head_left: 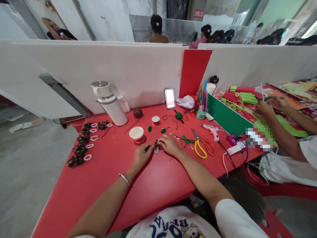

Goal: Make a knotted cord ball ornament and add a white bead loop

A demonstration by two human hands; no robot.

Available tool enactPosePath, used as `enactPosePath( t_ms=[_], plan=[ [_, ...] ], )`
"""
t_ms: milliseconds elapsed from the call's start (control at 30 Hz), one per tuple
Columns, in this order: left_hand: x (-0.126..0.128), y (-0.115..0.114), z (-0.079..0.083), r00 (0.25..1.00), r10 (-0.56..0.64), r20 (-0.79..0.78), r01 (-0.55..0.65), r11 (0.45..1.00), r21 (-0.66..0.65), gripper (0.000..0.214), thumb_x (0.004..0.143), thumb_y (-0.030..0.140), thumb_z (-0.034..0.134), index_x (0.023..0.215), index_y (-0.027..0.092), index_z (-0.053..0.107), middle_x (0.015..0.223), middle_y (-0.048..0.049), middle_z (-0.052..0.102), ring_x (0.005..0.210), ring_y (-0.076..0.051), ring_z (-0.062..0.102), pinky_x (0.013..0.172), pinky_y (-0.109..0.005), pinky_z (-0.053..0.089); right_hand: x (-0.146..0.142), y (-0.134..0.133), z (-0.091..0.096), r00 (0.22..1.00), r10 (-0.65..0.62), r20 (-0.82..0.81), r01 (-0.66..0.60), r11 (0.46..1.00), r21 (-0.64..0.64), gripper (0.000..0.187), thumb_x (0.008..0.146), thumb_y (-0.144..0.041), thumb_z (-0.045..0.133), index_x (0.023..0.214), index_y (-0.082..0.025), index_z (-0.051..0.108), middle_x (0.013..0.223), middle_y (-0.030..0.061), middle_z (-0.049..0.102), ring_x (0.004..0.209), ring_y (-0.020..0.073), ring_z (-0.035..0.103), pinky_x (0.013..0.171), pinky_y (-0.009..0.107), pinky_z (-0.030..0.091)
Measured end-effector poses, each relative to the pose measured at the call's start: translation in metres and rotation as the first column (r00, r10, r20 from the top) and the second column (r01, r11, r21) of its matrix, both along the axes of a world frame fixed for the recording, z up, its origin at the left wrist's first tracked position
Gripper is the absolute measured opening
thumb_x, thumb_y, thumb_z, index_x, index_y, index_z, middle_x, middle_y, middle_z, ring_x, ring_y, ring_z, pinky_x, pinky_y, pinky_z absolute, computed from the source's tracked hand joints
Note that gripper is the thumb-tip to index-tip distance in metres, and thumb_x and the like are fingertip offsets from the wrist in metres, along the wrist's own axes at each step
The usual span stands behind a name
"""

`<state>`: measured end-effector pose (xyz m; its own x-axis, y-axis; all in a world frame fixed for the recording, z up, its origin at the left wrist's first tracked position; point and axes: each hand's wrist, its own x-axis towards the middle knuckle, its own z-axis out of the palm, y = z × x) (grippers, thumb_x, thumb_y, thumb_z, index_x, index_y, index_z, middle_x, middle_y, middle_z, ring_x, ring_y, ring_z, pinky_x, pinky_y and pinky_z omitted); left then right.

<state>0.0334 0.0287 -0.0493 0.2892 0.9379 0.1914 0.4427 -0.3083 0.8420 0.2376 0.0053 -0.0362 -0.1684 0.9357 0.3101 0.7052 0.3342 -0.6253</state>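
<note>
A small dark crocheted yarn piece with a loop of white beads point(156, 149) lies low over the red table between my hands. My left hand point(143, 154) pinches its left side with thumb and forefinger. From the right, my right hand point(168, 144) has its fingers closed on the other side, partly hiding it. Just beyond stands a paper cup point(136, 134) with pale contents. A small spool point(156, 121) and green leaf-shaped yarn pieces point(163, 130) lie behind the hands. To the right are yellow-handled scissors point(200, 148) and a green yarn bit with needles point(186, 140).
Several finished-looking yarn pieces with bead loops point(80, 148) line the left edge. A white flask point(111, 107), a brown yarn ball point(138, 113), a pink glue gun point(213, 131) and a pen cup point(201, 113) stand around. A green divider point(228, 115) separates a co-worker's hands point(267, 107).
</note>
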Motion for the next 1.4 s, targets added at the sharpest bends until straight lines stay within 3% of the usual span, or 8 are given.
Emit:
enactPosePath(
  t_ms=[1000, 1200, 1400],
  plan=[
    [0.001, -0.001, 0.004, 0.998, 0.022, 0.066, -0.021, 1.000, -0.018, 0.028, 0.085, 0.043, 0.062, 0.083, 0.020, 0.077, 0.079, -0.0049, 0.077, 0.072, -0.020, 0.068, 0.069, -0.030, 0.052, 0.000, 0.002, -0.002, 1.000, -0.005, -0.022, 0.005, 1.000, -0.006, 0.017, 0.104, -0.030, 0.060, 0.099, -0.022, 0.074, 0.099, 0.0030, 0.068, 0.092, 0.0154, 0.063, 0.083, 0.027, 0.045],
    [0.001, 0.000, 0.010, 0.998, 0.056, 0.038, -0.059, 0.995, 0.079, 0.020, 0.085, 0.035, 0.062, 0.079, 0.021, 0.075, 0.080, -0.0049, 0.071, 0.078, -0.019, 0.064, 0.076, -0.031, 0.052, 0.000, 0.002, -0.001, 1.000, -0.010, 0.015, 0.010, 1.000, -0.012, 0.018, 0.105, -0.031, 0.059, 0.099, -0.022, 0.073, 0.099, 0.0031, 0.067, 0.093, 0.0161, 0.062, 0.083, 0.027, 0.044],
    [0.001, 0.002, 0.011, 0.988, 0.101, 0.117, -0.114, 0.988, 0.106, 0.023, 0.086, 0.039, 0.064, 0.076, 0.019, 0.072, 0.089, -0.0071, 0.067, 0.081, -0.018, 0.060, 0.074, -0.031, 0.050, 0.000, 0.002, -0.001, 0.999, -0.006, 0.033, 0.006, 1.000, -0.005, 0.021, 0.106, -0.033, 0.057, 0.098, -0.021, 0.073, 0.100, 0.0039, 0.067, 0.094, 0.0168, 0.062, 0.082, 0.028, 0.043]
  ],
)
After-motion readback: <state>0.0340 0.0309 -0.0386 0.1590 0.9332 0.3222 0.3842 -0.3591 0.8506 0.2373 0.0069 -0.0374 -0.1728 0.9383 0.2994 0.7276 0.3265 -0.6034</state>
